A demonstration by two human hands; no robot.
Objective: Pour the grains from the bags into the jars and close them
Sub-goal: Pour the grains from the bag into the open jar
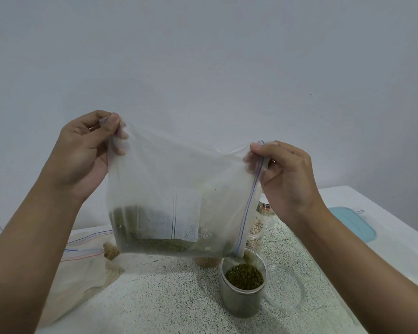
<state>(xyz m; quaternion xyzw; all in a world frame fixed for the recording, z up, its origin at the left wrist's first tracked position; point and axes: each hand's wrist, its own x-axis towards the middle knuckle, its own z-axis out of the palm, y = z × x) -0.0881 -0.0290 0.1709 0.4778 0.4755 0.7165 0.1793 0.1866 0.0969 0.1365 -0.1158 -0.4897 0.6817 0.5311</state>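
Note:
A clear zip bag with green grains along its lower edge hangs tilted in the air. My left hand pinches its upper left corner, and my right hand pinches the zip edge at the upper right. The bag's open lower right corner sits just over a clear jar that holds green grains. That jar stands open on the speckled table, and its clear lid lies flat to its right.
Behind the bag stands a closed jar of pale beans, partly hidden. Empty zip bags lie crumpled at the left. A teal lid rests on the white surface at the right. A plain wall is behind.

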